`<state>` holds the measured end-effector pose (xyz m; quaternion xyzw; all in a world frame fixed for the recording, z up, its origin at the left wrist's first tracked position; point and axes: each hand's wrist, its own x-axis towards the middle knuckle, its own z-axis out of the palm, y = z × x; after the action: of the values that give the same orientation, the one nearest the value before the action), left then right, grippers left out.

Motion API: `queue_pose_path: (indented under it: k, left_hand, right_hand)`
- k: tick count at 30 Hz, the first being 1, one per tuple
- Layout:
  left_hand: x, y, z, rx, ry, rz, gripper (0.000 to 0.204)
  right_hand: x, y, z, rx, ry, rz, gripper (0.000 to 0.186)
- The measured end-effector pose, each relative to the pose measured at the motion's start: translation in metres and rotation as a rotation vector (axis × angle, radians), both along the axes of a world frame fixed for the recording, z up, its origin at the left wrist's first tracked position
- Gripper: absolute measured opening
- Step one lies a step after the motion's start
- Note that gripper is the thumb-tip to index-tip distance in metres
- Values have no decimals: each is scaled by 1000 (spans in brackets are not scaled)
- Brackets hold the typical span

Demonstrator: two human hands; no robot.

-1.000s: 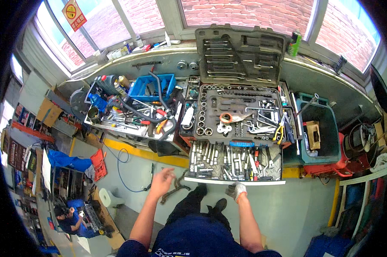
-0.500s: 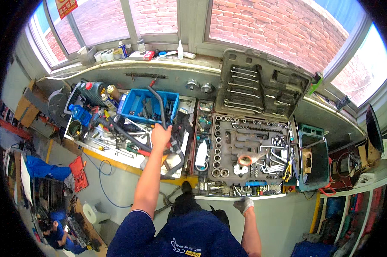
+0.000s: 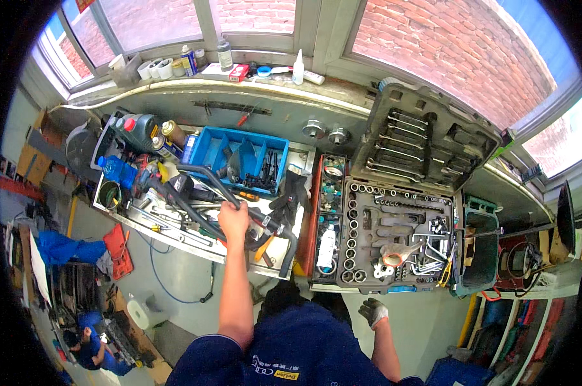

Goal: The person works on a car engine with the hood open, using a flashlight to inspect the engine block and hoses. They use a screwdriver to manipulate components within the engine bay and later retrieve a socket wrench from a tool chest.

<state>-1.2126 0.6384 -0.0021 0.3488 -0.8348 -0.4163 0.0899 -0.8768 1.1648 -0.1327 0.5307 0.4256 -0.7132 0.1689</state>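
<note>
My bare left hand (image 3: 233, 222) is closed around a bent black rubber hose (image 3: 207, 172) above the left tray. One end of the hose reaches toward the blue divided bin (image 3: 239, 138). Another thick black hose (image 3: 185, 209) lies close by among hand tools. To the right of my hand are a black glove (image 3: 293, 196) and an orange-handled tool (image 3: 263, 248). My right hand (image 3: 373, 312), in a grey glove, hangs low beside the bench front, fingers loosely apart and holding nothing. Above it is the socket set case (image 3: 394, 222), lid raised, with sockets, hex keys and wrenches.
Spray cans (image 3: 173, 132) and a dark jug (image 3: 141, 132) stand at the left tray's back. A white bottle (image 3: 326, 248) lies between tray and case. A green bin (image 3: 481, 257) stands at right. A blue hose (image 3: 168, 289) trails over the floor. Another person (image 3: 98, 347) is at lower left.
My left hand has lowered the hose, its upper end swinging left and down. My right hand has come away from the drawer edge below the case; the drawer's socket row now is mostly out of sight.
</note>
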Motion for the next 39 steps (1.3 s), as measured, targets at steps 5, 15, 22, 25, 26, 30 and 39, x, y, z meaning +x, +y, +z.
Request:
queue_pose_path:
  k: [5,15,22,25,26,30,39]
  left_hand:
    - [-6,-4,-2,-178,-24,-117,37]
    - [-105,20,60,-667,-131,-797,98]
    - [-124,38,74,-710,-622,-935,112]
    - [-136,30,71,-632,-671,-988,101]
    - [-141,27,69,-621,-700,-994,99]
    - [-152,19,70,-602,-779,-995,93]
    - [-177,22,79,-604,-680,-1008,64]
  right_hand:
    - [21,8,-8,-36,-18,-60,55]
    - [47,-10,-22,58,-41,-124,54]
    - [58,-26,-29,29,-34,-229,52]
    - [73,-28,-34,-5,56,-232,51]
    - [79,-29,-35,-10,96,-212,51]
    - [80,-41,-33,3,-42,-324,50]
    - [82,-37,-35,-17,-12,-292,52]
